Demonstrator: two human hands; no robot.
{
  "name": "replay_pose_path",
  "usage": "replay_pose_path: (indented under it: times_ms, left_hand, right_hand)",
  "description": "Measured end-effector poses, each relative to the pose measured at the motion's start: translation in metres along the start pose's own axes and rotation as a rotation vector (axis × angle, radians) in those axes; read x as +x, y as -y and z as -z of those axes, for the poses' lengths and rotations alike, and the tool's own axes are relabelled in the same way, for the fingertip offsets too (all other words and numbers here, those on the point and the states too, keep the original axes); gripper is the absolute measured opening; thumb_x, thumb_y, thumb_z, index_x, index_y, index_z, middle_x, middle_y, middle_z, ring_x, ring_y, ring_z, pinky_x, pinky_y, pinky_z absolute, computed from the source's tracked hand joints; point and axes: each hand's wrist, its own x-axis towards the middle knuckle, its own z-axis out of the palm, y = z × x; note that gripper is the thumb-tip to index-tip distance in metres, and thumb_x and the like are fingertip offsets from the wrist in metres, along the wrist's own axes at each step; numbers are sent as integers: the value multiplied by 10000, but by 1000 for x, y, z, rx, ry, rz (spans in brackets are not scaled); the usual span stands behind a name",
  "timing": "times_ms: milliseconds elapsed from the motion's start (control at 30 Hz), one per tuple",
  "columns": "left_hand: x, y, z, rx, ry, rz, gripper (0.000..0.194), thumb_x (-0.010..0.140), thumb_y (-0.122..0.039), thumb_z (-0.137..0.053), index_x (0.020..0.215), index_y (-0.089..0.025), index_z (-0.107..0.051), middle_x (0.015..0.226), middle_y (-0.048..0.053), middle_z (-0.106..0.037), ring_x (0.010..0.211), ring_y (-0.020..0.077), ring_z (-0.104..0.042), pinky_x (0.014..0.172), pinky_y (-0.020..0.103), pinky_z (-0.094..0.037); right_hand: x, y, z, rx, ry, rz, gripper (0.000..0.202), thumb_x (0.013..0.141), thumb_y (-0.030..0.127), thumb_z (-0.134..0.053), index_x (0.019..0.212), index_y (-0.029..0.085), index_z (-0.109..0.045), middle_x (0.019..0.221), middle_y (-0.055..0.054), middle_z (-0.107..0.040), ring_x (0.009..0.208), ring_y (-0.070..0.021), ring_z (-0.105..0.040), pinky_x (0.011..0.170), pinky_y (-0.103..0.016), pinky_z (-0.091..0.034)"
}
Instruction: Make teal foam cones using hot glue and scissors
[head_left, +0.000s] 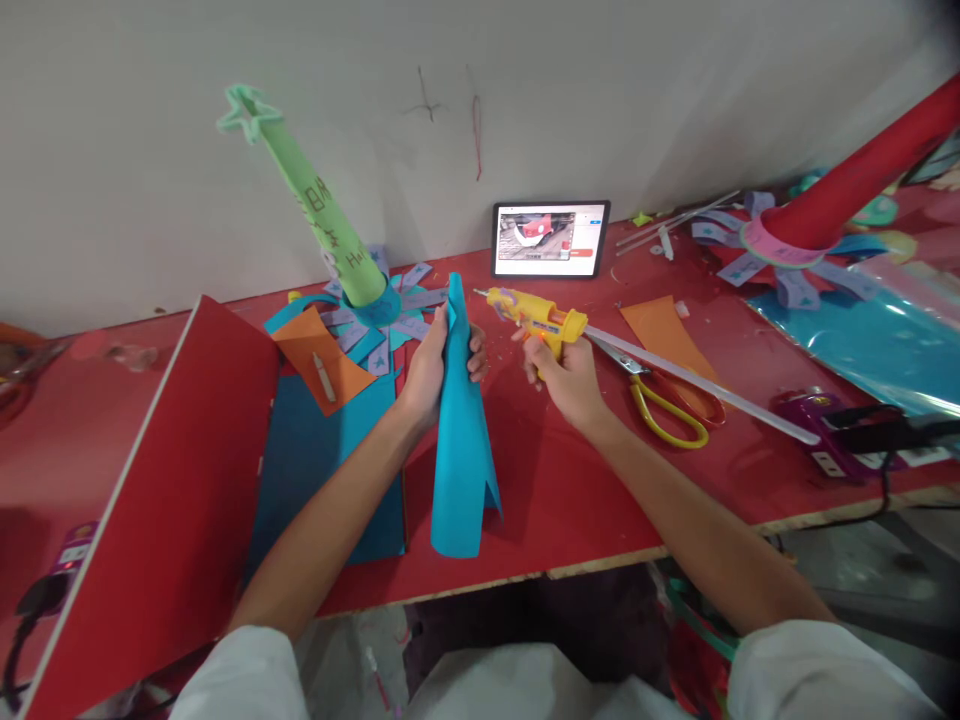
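In my left hand point(429, 365) I hold a folded sheet of blue paper point(459, 470), gripped near its upper end; its lower part flares open toward me. My right hand point(564, 375) is wrapped round the handle of a yellow hot glue gun point(536, 318), whose nozzle points left toward the paper without touching it. A long clear glue stick point(697, 380) trails from the gun's back. Scissors point(667, 405) with yellow and red handles lie beside my right hand. Behind my left hand stands a green paper tube point(322, 210) with a star on top.
A tablet point(551, 240) leans against the wall. At left stands a red board point(165, 500), with blue sheets point(322, 500) and an orange piece point(322, 360) near it. To the right are an orange sheet point(667, 335), a red tube point(862, 180) and a purple power strip point(817, 425).
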Motion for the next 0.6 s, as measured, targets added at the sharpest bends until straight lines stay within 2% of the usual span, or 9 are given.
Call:
replay_pose_path:
  times_ms: [133,200,267,433,600]
  left_hand:
    - [-3,1,-4,32,9,-53,539,1052,-654,-493,786,-187,-536,673,-7,-529,475,79,-467,452,204,-439]
    - [-2,3,-2,34,56,-100,510,1048,-643,-519,809,-193,-538,687,-9,-528,490,83,-466,467,207,-447]
    - [-1,5,0,35,95,-131,500,1042,-640,-537,816,-194,-541,700,-7,-529,501,85,-466,474,210,-448]
    - [-1,3,2,32,81,-137,529,1078,-615,-471,783,-182,-541,699,-1,-526,499,78,-467,472,212,-435]
    - [-4,-7,-6,19,4,-111,516,1062,-617,-510,763,-196,-509,676,-8,-532,470,84,-462,451,238,-418]
  right_hand:
    - [7,-9,6,-84,-81,-3,503,948,723,-636,999,223,-659,609,44,-530,492,-135,-483,496,-285,-403]
    - [12,-16,11,-256,-127,13,474,975,695,-601,986,224,-651,676,6,-598,573,-171,-552,552,-302,-435]
    - [16,-24,16,-466,-140,39,403,1002,615,-591,1035,217,-641,847,-61,-703,752,-236,-655,656,-333,-478]
    - [16,-33,22,-969,101,-68,231,1060,367,-523,1199,193,-586,1134,-154,-745,946,-322,-705,712,-357,-447]
    - [15,-33,25,-1194,239,-63,250,1067,295,-500,1279,179,-566,1264,-178,-699,1097,-342,-681,775,-377,-475]
